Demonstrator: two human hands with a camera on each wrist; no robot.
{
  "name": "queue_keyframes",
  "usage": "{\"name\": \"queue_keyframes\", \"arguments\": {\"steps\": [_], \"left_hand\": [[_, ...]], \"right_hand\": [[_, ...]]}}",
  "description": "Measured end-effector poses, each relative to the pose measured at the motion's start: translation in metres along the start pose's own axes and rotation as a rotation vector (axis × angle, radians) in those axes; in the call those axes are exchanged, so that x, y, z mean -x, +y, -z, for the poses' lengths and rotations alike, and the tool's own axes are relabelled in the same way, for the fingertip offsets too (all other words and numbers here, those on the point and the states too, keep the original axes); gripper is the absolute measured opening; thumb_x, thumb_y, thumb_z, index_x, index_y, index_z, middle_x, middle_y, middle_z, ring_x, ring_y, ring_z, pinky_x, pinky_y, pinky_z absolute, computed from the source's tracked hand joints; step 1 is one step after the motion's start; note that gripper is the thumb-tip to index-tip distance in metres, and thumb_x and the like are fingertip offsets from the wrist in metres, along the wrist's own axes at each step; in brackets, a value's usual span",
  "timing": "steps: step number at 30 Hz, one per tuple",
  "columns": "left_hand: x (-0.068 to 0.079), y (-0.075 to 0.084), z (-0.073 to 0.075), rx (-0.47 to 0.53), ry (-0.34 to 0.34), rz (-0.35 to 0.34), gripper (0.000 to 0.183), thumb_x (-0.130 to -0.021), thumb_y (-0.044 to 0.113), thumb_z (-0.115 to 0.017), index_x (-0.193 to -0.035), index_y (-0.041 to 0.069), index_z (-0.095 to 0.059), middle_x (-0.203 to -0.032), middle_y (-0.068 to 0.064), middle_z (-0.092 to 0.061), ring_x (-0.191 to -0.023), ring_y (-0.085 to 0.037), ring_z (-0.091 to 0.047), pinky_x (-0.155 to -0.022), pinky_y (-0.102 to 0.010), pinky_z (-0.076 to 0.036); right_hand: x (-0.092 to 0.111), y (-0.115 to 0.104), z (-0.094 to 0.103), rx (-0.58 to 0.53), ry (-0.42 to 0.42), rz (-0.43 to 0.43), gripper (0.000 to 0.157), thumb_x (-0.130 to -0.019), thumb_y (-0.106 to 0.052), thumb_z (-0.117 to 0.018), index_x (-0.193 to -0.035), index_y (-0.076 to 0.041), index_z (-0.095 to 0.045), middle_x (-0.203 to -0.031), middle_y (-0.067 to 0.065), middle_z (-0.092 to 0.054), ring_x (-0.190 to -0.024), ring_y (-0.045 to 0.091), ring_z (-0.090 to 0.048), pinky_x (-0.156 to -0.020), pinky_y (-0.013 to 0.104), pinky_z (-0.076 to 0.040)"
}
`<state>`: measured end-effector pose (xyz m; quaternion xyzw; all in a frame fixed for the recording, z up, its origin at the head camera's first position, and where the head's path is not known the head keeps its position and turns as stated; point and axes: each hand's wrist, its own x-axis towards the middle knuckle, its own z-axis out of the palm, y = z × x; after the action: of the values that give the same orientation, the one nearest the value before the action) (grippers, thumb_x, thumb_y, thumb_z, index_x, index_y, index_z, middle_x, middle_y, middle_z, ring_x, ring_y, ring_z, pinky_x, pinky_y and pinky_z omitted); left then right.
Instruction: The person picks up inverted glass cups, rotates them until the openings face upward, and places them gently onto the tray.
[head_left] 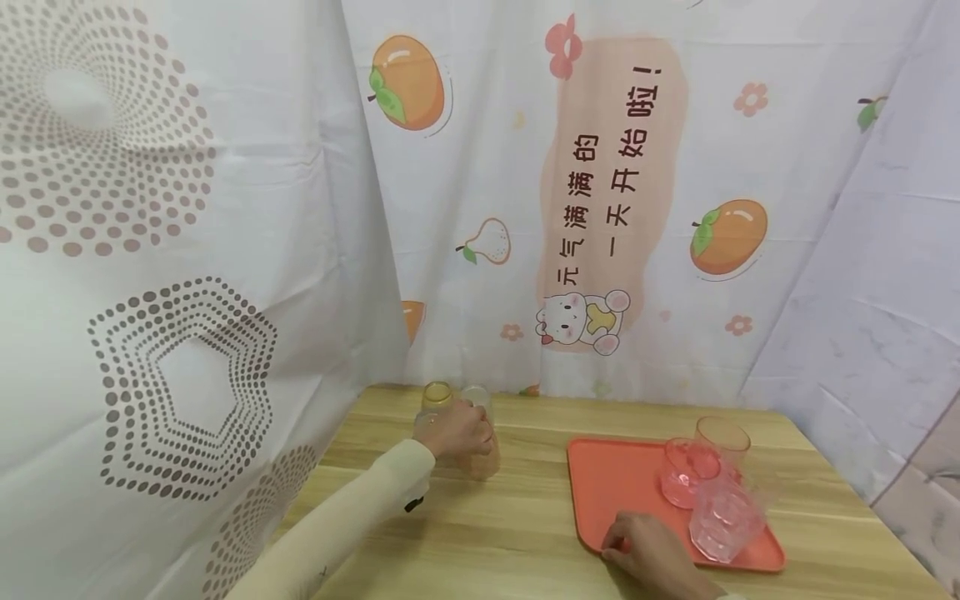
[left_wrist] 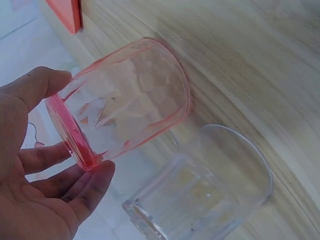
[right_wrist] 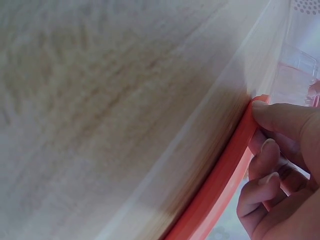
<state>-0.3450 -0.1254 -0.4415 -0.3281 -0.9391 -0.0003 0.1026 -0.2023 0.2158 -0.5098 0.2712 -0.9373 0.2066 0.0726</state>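
Note:
My left hand (head_left: pixel 456 431) holds a pink clear cup (left_wrist: pixel 125 102) by its base, thumb on one side and fingers on the other. The cup is upside down, its rim down at the wooden table. Beside it in the left wrist view stands a colourless clear cup (left_wrist: pixel 200 185), also rim down. A yellow cup (head_left: pixel 437 393) stands just behind the left hand. At the near left corner of a red tray (head_left: pixel 611 475), my right hand (head_left: pixel 648 546) pinches the rim, its thumb on the edge and other fingers curled.
On the tray's right part are a red cup (head_left: pixel 678 479) and a pale pink cup (head_left: pixel 723 521). An orange-tinted cup (head_left: pixel 722 437) is at the tray's far right. Patterned curtains (head_left: pixel 480 333) close off the back and sides of the wooden table (head_left: pixel 495 533).

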Motion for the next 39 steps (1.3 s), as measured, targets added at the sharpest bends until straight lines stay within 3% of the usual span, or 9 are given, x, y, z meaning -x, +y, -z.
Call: {"name": "queue_keyframes", "arguments": {"steps": [8, 14, 24, 39], "left_hand": [[-0.001, 0.010, 0.006, 0.092, 0.000, 0.070, 0.037, -0.079, 0.043, -0.067, -0.103, 0.014, -0.066, -0.096, 0.000, -0.062, -0.087, -0.019, -0.056, -0.073, -0.031, -0.049], [0.000, 0.018, 0.007, 0.139, -0.037, 0.133, 0.048, -0.077, 0.045, -0.067, -0.113, 0.013, -0.063, -0.107, -0.006, -0.060, -0.096, -0.022, -0.054, -0.073, -0.033, -0.050], [0.007, 0.024, 0.005, 0.158, -0.018, 0.119, 0.060, -0.078, 0.045, -0.065, -0.125, 0.007, -0.059, -0.118, -0.011, -0.060, -0.106, -0.029, -0.054, -0.081, -0.037, -0.050], [0.011, 0.035, 0.010, 0.197, -0.018, 0.065, 0.048, -0.077, 0.040, -0.068, -0.114, 0.010, -0.064, -0.107, -0.007, -0.061, -0.096, -0.020, -0.053, -0.073, -0.031, -0.048]], "right_hand": [[-0.001, -0.001, 0.002, 0.003, 0.009, 0.003, 0.012, -0.075, -0.026, -0.079, -0.073, -0.030, -0.068, -0.074, -0.022, -0.051, -0.067, -0.003, -0.049, -0.057, 0.024, -0.042], [-0.002, -0.001, 0.001, 0.002, 0.020, 0.016, 0.012, -0.075, -0.026, -0.079, -0.073, -0.030, -0.068, -0.074, -0.021, -0.051, -0.067, -0.003, -0.048, -0.056, 0.023, -0.041], [0.000, 0.000, 0.000, -0.006, -0.003, -0.008, 0.012, -0.075, -0.025, -0.079, -0.073, -0.030, -0.069, -0.073, -0.022, -0.051, -0.067, -0.003, -0.049, -0.057, 0.024, -0.043], [0.001, -0.001, 0.001, -0.007, -0.015, -0.006, 0.012, -0.075, -0.024, -0.078, -0.074, -0.030, -0.068, -0.073, -0.022, -0.051, -0.067, -0.004, -0.049, -0.058, 0.025, -0.044]]}}
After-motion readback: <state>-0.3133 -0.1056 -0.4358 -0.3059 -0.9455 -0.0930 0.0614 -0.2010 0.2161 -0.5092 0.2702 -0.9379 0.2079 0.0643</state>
